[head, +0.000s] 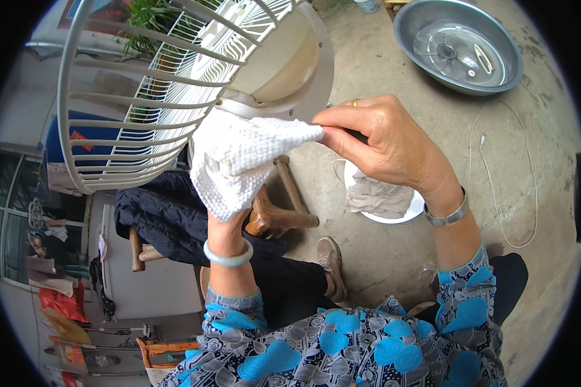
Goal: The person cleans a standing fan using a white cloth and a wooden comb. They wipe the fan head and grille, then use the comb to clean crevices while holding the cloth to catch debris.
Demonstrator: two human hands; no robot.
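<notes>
A white, coarsely textured cloth (237, 155) covers most of my left hand (226, 226), leaving the wrist and a pale bangle in sight. The fingers of that hand are hidden. My right hand (387, 140) pinches the tapered right end of the cloth between thumb and fingertips. Just beyond the cloth stands a white electric fan base (290, 63), tilted in view. The fan's white wire guard (150, 106) rises at the upper left, its open side showing long curved ribs. No blades are seen inside the guard.
On the concrete floor sits a metal basin (406, 53) with a transparent fan blade (431, 41) in it. A white bowl (406, 215) holds a grey-beige cloth (377, 193). A thin cable (486, 184) loops at right. A dark quilted jacket (169, 213) drapes over a wooden stool (271, 215).
</notes>
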